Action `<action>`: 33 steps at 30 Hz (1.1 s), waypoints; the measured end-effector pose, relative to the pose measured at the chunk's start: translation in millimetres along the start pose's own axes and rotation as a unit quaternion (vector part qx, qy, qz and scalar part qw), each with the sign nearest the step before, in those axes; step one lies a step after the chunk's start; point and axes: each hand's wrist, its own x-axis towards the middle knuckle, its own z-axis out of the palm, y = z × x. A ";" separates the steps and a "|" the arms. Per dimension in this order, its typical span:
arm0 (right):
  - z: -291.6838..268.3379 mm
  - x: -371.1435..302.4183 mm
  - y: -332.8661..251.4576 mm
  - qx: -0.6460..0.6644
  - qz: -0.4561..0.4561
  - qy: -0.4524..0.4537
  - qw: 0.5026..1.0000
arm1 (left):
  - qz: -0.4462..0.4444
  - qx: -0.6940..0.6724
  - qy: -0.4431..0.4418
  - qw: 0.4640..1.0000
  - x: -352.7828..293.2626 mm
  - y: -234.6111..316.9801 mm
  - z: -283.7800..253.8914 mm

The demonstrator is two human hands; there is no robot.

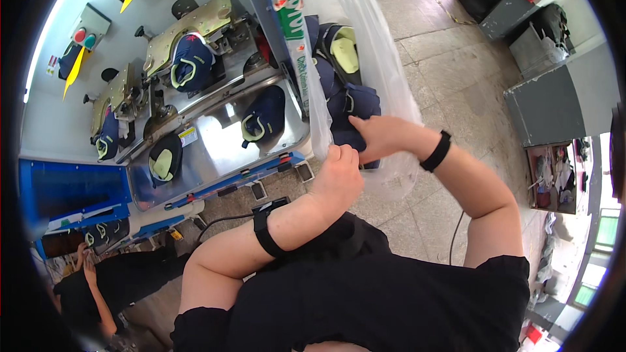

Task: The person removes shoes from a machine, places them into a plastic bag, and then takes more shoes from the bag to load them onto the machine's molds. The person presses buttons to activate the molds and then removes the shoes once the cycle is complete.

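Observation:
A clear plastic bag (401,91) with green printing hangs beside the machine and holds several navy shoe uppers with lime-green linings. My left hand (336,179) is closed on the near edge of the bag, fingers curled. Just right of it, my right hand (385,138) reaches into the bag's mouth. Its thumb and fingers are around a navy shoe upper (345,107), partly hidden by the hand. Behind that one, another upper (344,55) shows its lime-green inside.
Left of me stands a machine with a shiny metal tray (215,146). A navy upper (264,117) and a lime-lined one (165,161) lie on it. Another upper (192,65) sits on a metal form. A co-worker (98,287) is at lower left. Grey cabinets (546,111) stand at right.

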 end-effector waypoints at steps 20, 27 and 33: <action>-42.4 -147.3 -127.9 0.586 -0.073 0.270 0.761 | -0.078 -0.221 0.501 0.833 -128.6 -54.3 -9.5; 16.9 51.5 -231.5 0.708 -0.030 0.011 0.706 | -0.565 -0.466 0.398 0.553 -251.3 -100.9 99.6; 87.9 246.6 -281.8 0.538 -0.001 0.187 0.822 | -0.718 -0.448 0.380 0.373 -339.0 -134.6 212.1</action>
